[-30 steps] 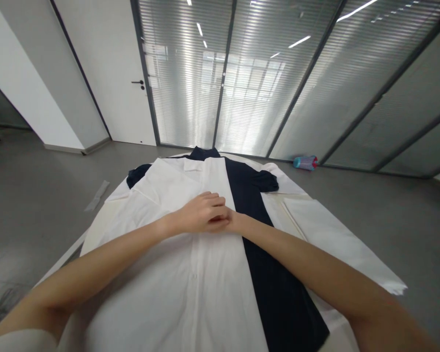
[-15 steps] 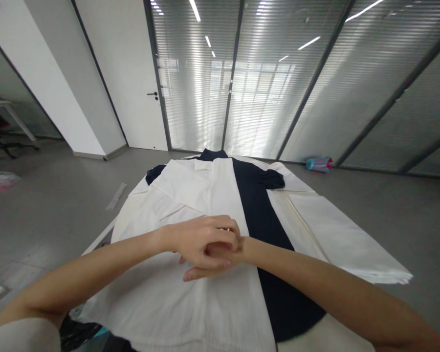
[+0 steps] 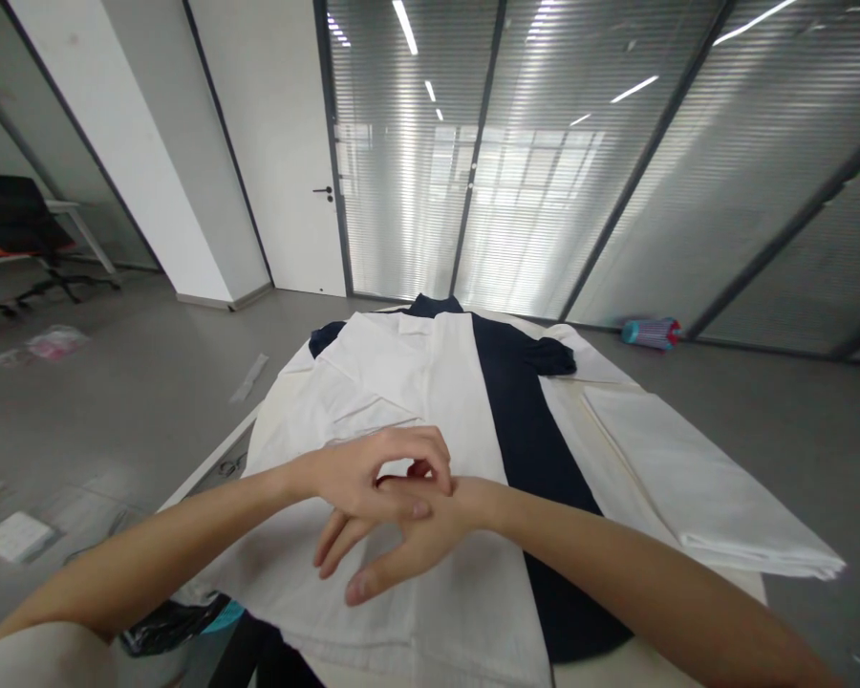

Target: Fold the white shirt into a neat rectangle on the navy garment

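Observation:
My left hand [image 3: 379, 473] lies across the back of my right hand [image 3: 408, 545]. Its fingers are bent, with the fingertips touching near the right wrist and a gap between index finger and thumb; it holds nothing. Beneath it, my right hand is open with fingers and thumb spread to the left. Both hands are above a white garment [image 3: 451, 411] laid out flat, with one folded part on its left side. From under its right edge shows a dark navy shirt [image 3: 537, 449] with a short gathered sleeve and a collar at the far end.
A folded white cloth [image 3: 709, 478] lies at the table's right side. Under the left edge is a black plastic bag [image 3: 172, 621]. On the floor are a pink plastic bag [image 3: 55, 342], a white box [image 3: 18, 537] and a blue-and-red striped object [image 3: 652, 333]. An office chair [image 3: 21, 225] stands far left.
My right hand has spread its fingers and turned its back more into view. My left hand has shifted slightly left over it. The view has turned a little left; the garments are unchanged.

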Available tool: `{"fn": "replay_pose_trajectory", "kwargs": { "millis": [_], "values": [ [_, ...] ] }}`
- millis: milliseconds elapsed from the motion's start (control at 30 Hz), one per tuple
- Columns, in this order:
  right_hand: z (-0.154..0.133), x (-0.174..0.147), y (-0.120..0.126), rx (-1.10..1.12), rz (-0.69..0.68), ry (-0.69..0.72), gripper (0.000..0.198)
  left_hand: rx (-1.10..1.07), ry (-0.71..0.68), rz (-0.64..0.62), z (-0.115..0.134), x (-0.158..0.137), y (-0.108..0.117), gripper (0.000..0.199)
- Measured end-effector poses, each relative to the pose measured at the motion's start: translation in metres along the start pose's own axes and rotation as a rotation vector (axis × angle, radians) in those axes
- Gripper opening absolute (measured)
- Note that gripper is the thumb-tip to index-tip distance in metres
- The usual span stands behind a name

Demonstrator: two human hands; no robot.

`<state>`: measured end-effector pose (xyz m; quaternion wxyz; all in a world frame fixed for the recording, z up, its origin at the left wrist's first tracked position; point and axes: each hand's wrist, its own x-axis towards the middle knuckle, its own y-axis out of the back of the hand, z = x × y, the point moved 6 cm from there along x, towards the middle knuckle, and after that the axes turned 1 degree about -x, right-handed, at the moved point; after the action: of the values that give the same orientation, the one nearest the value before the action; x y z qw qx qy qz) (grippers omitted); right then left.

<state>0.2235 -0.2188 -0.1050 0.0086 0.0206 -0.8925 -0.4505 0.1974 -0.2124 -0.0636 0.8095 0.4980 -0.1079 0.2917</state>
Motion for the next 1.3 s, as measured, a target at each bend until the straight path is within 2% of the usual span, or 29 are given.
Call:
{"fn": "replay_pose_trajectory", "kwargs": {
  "millis": [100, 167, 233, 333, 400, 433, 500, 567, 633, 733, 867, 1033, 1167, 1300],
  "values": [
    [0.005, -0.004, -0.002, 0.053, -0.051, -0.013, 0.035, -0.059, 0.156, 0.069, -0.014, -0.015, 0.007, 0.031],
    [0.007, -0.011, 0.007, 0.085, 0.0, -0.002, 0.035, -0.122, 0.31, 0.083, -0.027, -0.033, 0.015, 0.048],
    [0.007, -0.023, 0.026, 0.123, 0.118, 0.037, 0.032, -0.116, 0.493, 0.152, -0.043, -0.058, 0.031, 0.058],
    [0.016, -0.045, 0.057, 0.201, 0.357, 0.045, 0.032, 0.14, 0.741, 0.436, -0.06, -0.114, 0.073, 0.056],
    [0.028, -0.056, 0.068, 0.259, 0.451, 0.021, 0.033, 0.374, 0.882, 0.617, -0.064, -0.157, 0.097, 0.052],
    [0.034, -0.059, 0.07, 0.28, 0.474, 0.005, 0.034, 0.453, 0.949, 0.659, -0.066, -0.177, 0.103, 0.051],
    [0.045, -0.06, 0.068, 0.297, 0.482, -0.029, 0.034, 0.508, 1.07, 0.66, -0.071, -0.213, 0.103, 0.052],
    [0.053, -0.057, 0.063, 0.303, 0.471, -0.053, 0.034, 0.464, 1.17, 0.608, -0.077, -0.24, 0.09, 0.055],
    [0.056, -0.05, 0.059, 0.309, 0.456, -0.06, 0.034, 0.366, 1.231, 0.577, -0.08, -0.26, 0.073, 0.059],
    [0.056, -0.04, 0.055, 0.333, 0.436, -0.054, 0.035, 0.104, 1.268, 0.617, -0.082, -0.278, 0.048, 0.063],
    [0.058, -0.031, 0.052, 0.367, 0.428, -0.051, 0.035, -0.154, 1.277, 0.716, -0.077, -0.288, 0.035, 0.063],
    [0.06, -0.026, 0.043, 0.324, 0.431, -0.097, 0.035, -0.139, 1.171, 0.779, -0.056, -0.273, 0.045, 0.059],
    [0.066, -0.022, 0.038, 0.211, 0.46, -0.194, 0.032, -0.129, 1.028, 0.781, -0.043, -0.237, 0.054, 0.057],
    [0.074, -0.016, 0.042, 0.249, 0.595, -0.289, 0.038, -0.155, 0.874, 0.681, -0.044, -0.177, 0.05, 0.055]
  ]
}}
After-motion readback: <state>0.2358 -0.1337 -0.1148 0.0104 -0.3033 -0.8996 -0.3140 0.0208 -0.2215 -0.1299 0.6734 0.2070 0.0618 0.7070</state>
